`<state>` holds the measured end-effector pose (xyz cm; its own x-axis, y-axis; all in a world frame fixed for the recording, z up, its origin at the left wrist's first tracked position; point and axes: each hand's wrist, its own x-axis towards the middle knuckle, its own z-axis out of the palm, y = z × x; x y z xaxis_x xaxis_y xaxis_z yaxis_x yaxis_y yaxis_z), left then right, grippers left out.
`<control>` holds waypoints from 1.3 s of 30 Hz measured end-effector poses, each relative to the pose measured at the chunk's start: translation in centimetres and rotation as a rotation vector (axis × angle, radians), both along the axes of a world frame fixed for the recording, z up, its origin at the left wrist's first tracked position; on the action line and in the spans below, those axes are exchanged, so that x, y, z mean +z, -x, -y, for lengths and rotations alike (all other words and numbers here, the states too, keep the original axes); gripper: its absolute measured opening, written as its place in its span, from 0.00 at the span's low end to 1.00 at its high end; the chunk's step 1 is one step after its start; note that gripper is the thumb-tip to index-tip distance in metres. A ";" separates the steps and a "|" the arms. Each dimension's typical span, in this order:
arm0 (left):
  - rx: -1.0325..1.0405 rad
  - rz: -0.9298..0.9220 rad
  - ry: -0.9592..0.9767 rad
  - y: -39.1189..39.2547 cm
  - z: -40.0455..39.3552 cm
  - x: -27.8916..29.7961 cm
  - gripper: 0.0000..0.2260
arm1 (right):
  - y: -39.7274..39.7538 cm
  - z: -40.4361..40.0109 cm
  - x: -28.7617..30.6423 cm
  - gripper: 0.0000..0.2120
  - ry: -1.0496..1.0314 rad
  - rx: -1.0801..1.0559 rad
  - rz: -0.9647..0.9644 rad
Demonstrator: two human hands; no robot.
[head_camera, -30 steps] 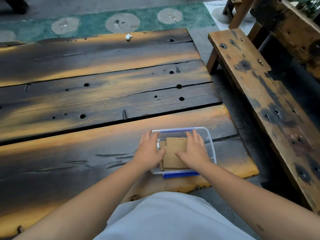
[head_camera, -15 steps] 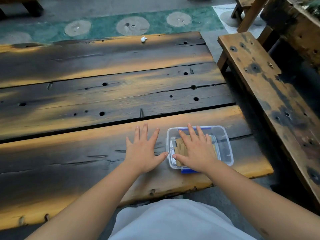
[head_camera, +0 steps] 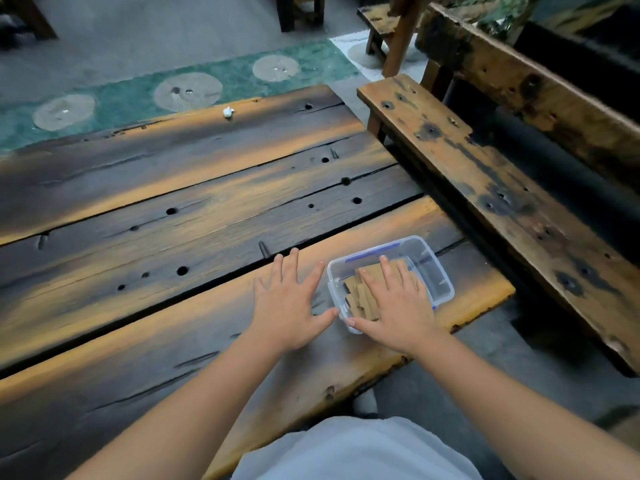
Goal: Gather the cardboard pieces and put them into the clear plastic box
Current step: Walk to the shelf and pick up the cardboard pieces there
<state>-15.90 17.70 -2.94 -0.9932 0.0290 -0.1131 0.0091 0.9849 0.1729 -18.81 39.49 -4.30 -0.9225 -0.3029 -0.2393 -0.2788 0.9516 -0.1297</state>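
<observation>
Hands: left hand (head_camera: 289, 306) is lying flat, fingers spread, on the tabletop (head_camera: 173, 216); right hand (head_camera: 391, 303) is pressing flat on cardboard pieces (head_camera: 360, 296).
Box: clear plastic box (head_camera: 434, 271) is sitting near the tabletop's near right corner, holding the pieces.
Progress: gathering looks done.
Far edge: white scrap (head_camera: 228, 112) is lying there.

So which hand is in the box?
The right hand. It lies flat on the cardboard inside the box, while the left hand is spread on the table beside it.
</observation>
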 end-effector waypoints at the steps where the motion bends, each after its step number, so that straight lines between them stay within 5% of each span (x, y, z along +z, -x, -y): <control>1: -0.039 -0.008 -0.013 0.3 -0.4 0.1 0.39 | -0.6 -0.1 0.0 0.48 -0.002 -0.033 -0.009; 21: -0.846 -0.075 0.007 -0.9 -22.5 1.8 0.40 | -16.2 -17.5 -0.4 0.53 0.026 -0.783 -0.006; 39: -1.657 -0.113 0.008 -17.6 -51.3 2.1 0.41 | -41.7 -33.1 0.4 0.52 0.024 -1.586 -0.037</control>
